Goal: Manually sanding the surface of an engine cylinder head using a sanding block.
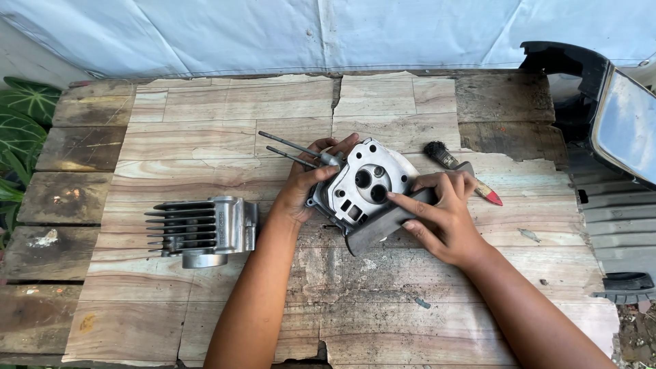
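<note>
One metal cylinder head [362, 183] sits near the middle of the wooden worktop [225, 123], tilted up so its flat machined face with two round valve openings looks toward the camera. The left hand [305, 184] is curled around its left side, thumb over the front edge and fingers wrapped behind, so the fingertips are mostly hidden. Two long thin studs [290, 149] stick out from the head toward the upper left, lying close together and nearly parallel.

The right hand [441, 215] presses one dark flat block [386, 222] against the lower right edge of the head's face; the index finger lies stretched along the block toward the head, the other fingers are bent over its top, and the thumb is tucked below. The block's far end is covered by the palm, so its full length cannot be made out.

One finned engine cylinder [205, 231] lies on its side well to the left, apart from both hands, fins pointing left. One paintbrush [459, 171] with dark bristles and a red handle tip lies just behind the right hand, its middle hidden by the fingers.

At the right edge, one dark plastic vehicle panel [601, 102] is cut off by the frame. Green leaves [20, 123] show at the left edge, and a pale tarpaulin [307, 34] hangs behind the worktop.
</note>
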